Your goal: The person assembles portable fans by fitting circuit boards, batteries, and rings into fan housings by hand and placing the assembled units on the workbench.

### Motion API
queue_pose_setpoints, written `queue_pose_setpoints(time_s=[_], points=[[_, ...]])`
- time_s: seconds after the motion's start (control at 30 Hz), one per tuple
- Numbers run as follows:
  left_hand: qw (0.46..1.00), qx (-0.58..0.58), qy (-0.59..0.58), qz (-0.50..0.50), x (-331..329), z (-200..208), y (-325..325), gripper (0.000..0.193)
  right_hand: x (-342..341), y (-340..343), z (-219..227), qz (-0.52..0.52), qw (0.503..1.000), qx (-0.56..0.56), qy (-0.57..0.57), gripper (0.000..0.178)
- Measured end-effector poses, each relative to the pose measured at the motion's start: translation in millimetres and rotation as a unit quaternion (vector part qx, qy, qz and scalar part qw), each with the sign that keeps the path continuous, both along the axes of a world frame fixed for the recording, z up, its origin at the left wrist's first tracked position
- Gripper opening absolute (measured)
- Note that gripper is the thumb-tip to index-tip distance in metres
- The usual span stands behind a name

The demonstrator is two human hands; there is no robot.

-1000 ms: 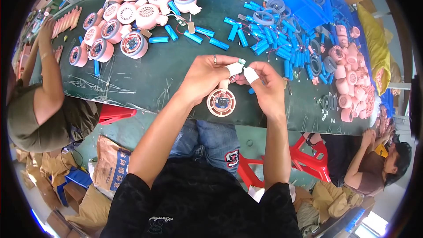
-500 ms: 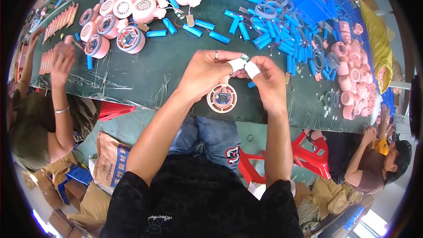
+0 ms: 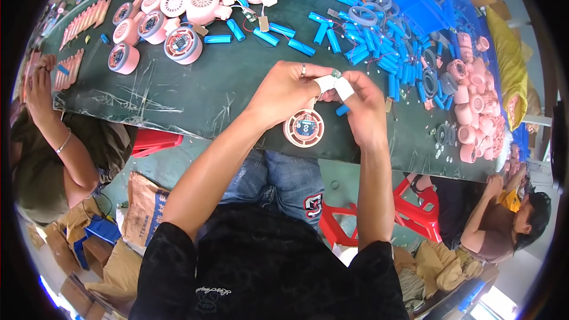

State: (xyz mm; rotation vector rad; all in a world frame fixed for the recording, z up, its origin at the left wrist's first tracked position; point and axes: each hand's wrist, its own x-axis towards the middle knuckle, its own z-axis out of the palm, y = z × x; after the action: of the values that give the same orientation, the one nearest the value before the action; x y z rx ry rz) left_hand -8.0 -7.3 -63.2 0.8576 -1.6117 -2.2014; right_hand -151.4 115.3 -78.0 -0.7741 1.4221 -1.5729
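Note:
Both thumbs wear white wraps. My left hand (image 3: 287, 92) and my right hand (image 3: 364, 104) meet above the table's near edge, pinching a small green circuit board (image 3: 336, 73) between them. Under my left hand is a round pink fan housing (image 3: 304, 128), open side up, with a blue circuit board in its middle; the fingers hide where its handle joins. A blue cylindrical battery (image 3: 342, 109) shows beside my right palm, partly covered. Whether wires link it to the small board cannot be made out.
Pink fan housings (image 3: 184, 44) pile up at the far left, with pink handle shells (image 3: 70, 71) beyond. Blue batteries (image 3: 379, 44) and grey rings (image 3: 363, 16) lie right of centre, by a blue bin (image 3: 409, 0). More pink housings (image 3: 474, 106) crowd the right. Co-workers sit at both sides.
My hands keep their pinch on the small board; the thumbs are closer together. The left co-worker's hand has drawn back leftward, and a blue battery by the near-left housing is gone from there.

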Motion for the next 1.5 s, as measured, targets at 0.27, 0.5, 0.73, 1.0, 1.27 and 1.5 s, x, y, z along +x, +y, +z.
queue_pose_setpoints(time_s=[0.27, 0.5, 0.73, 1.0, 1.27, 1.5], points=[[0.849, -0.528, -0.023, -0.006, 55.8, 10.0, 41.3, 0.069, 9.4, 22.1, 10.5, -0.117, 0.992, 0.032, 0.022, 0.014], [0.883, -0.468, 0.028, -0.031, 52.7, 3.7, 2.7, 0.069, -20.4, 65.0, 30.3, -0.102, 0.939, 0.064, 0.321, 0.021], [0.891, -0.453, 0.034, 0.011, 50.9, -9.5, 13.2, 0.073, -71.4, -52.2, 53.2, -0.133, 0.765, 0.006, 0.63, 0.026], [0.896, -0.437, 0.077, -0.022, 48.1, -4.5, 12.9, 0.071, -108.1, -73.0, 45.4, -0.128, 0.841, 0.029, 0.525, 0.017], [0.874, -0.481, 0.063, -0.028, 50.5, -6.2, 9.2, 0.071, -65.4, 7.3, 72.5, 0.071, 0.937, -0.196, -0.279, 0.028], [0.797, -0.58, 0.132, 0.101, 42.5, 10.6, 29.6, 0.055, -22.5, 26.3, 59.2, 0.145, 0.954, -0.225, -0.133, 0.018]])
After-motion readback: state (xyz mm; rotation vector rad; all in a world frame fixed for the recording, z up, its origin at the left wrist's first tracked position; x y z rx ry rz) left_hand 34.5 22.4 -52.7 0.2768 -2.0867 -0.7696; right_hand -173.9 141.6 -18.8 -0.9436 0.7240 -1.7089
